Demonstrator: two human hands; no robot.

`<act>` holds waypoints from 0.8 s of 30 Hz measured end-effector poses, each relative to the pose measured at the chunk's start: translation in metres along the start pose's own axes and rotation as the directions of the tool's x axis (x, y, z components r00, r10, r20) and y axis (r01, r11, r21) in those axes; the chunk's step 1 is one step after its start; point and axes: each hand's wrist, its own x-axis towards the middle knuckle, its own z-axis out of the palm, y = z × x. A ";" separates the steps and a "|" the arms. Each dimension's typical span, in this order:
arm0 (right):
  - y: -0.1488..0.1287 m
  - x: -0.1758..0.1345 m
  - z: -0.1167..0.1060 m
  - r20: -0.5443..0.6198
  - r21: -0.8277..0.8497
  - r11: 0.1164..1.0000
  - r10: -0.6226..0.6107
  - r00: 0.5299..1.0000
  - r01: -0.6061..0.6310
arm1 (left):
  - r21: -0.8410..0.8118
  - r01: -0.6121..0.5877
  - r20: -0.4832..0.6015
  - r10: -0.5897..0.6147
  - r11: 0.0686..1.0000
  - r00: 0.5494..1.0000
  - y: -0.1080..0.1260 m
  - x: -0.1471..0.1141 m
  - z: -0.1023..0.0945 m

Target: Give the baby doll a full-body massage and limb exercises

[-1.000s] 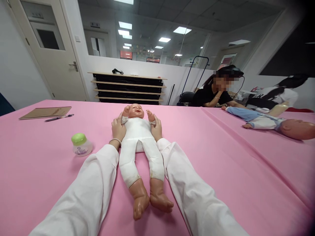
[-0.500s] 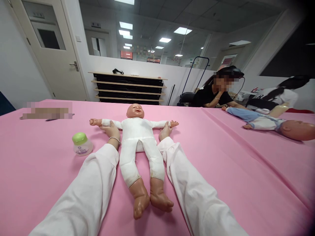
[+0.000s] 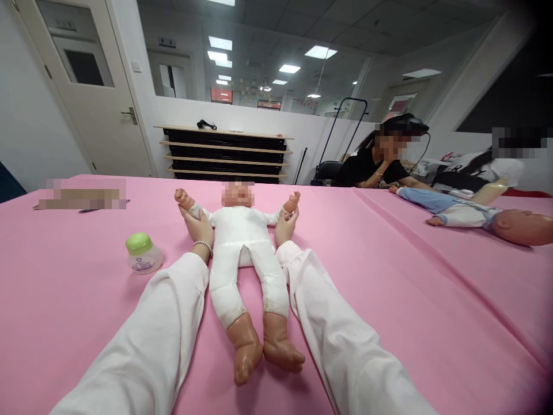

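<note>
A baby doll (image 3: 242,230) with a white cloth body lies on its back on the pink table cover (image 3: 371,276), feet towards me. My left hand (image 3: 200,227) is closed round the doll's arm on the left, thumb on top. Round the other arm, my right hand (image 3: 286,226) is closed in the same way. Both doll arms are raised and bent a little, their plastic fists standing above my fingers. To the left of my left wrist stands a small jar (image 3: 143,253) with a green lid.
Another doll (image 3: 466,210) in blue and white clothes lies at the right. Beyond it sits a person (image 3: 371,155) in black, with a second person further right. A blurred flat object (image 3: 80,199) lies at the far left. Stacked shelving (image 3: 227,153) stands behind the table.
Both my hands have lifted the doll's arms from stretched out sideways to raised and slightly inward. The doll's body, its legs and the jar stay in place.
</note>
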 end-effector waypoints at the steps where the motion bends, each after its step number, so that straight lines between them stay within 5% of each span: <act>1: -0.004 -0.002 0.000 0.039 -0.019 0.999 -0.048 0.998 0.049 | -0.044 0.065 -0.077 -0.068 0.997 0.995 0.004 -0.001 -0.001; 3: -0.010 -0.006 0.002 0.149 -0.055 0.987 -0.142 0.979 0.151 | -0.076 0.120 -0.152 -0.131 0.990 0.980 0.014 -0.001 -0.001; 8: -0.015 -0.011 0.006 0.428 -0.114 0.929 -0.274 0.861 0.352 | 0.008 0.003 -0.033 -0.002 1.000 0.999 0.022 -0.003 -0.001; 15: -0.013 -0.008 0.008 0.496 -0.219 0.851 -0.324 0.806 0.477 | 0.093 -0.198 0.079 0.191 0.976 0.978 0.017 0.001 0.003; 24: -0.022 -0.011 0.008 0.524 -0.298 0.817 -0.293 0.800 0.494 | 0.231 -0.250 0.216 0.201 0.940 0.956 0.014 0.003 0.006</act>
